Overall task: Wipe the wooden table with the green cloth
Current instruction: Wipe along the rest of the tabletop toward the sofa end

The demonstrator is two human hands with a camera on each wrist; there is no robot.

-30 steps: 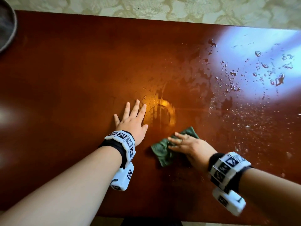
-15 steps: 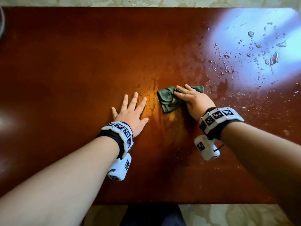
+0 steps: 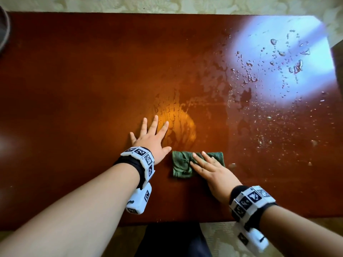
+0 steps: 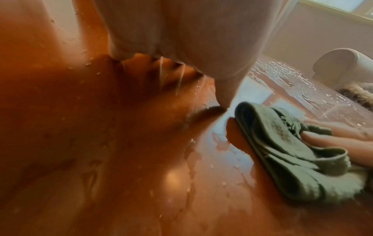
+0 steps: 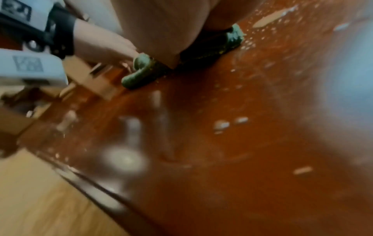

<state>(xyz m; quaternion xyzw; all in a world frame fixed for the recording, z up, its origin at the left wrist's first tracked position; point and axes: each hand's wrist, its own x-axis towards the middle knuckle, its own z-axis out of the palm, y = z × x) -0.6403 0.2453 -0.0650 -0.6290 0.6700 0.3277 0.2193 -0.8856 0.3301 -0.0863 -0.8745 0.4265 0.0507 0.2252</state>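
A folded green cloth [image 3: 182, 165] lies on the glossy wooden table [image 3: 83, 75], near its front edge. My right hand [image 3: 207, 166] presses flat on the cloth's right half with straight fingers. My left hand [image 3: 151, 138] rests flat on the table just left of the cloth, fingers spread. In the left wrist view the cloth [image 4: 286, 151] shows as thick folds with the right hand's fingers [image 4: 331, 140] on top. The right wrist view is blurred; the cloth [image 5: 203, 52] sticks out from under the palm.
Water drops and small puddles [image 3: 295, 67] cover the table's far right part, under a bright glare. A smeared wet patch [image 3: 176, 123] lies ahead of the left hand. A dark round rim [image 3: 3, 28] shows at the far left. Patterned floor borders the table.
My right hand has dragged the cloth back toward the front edge, after pushing it forward half a second ago. The left hand stays flat in the same spot.
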